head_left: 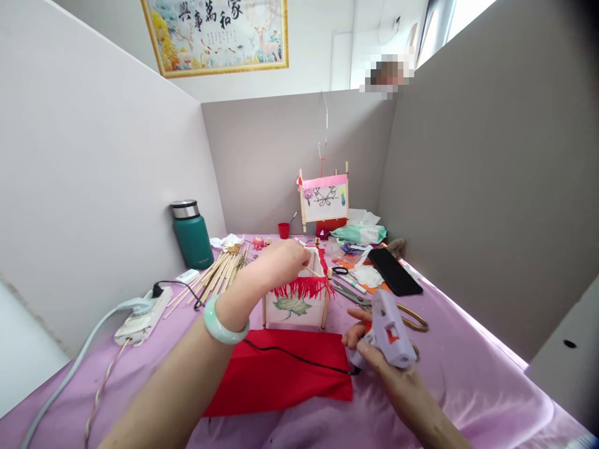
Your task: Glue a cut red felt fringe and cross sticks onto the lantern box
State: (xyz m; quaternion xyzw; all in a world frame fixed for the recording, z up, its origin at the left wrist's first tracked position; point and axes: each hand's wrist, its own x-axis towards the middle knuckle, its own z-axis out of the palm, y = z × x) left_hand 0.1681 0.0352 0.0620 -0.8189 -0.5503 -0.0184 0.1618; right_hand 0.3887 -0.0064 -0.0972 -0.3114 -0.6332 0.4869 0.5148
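Observation:
My right hand (362,337) is wrapped around a lavender hot glue gun (390,327), its black cord running left across a red cloth (281,380). Over the top of a small lantern (291,310) reaches my left hand (287,257), fingers pinched on a thin wooden stick (314,272) at the upper frame. The lantern has wooden posts and a white panel with a green leaf picture. Red fringe (299,288) hangs along its top edge. My left hand and forearm hide part of the lantern's far left side.
Wooden sticks (222,274), a green bottle (191,234) and a power strip (143,318) are at left. Large scissors (353,294), a black phone (395,272) and a wipes pack (360,234) lie at right. A finished-looking lantern (325,199) hangs behind. Grey partitions enclose the table.

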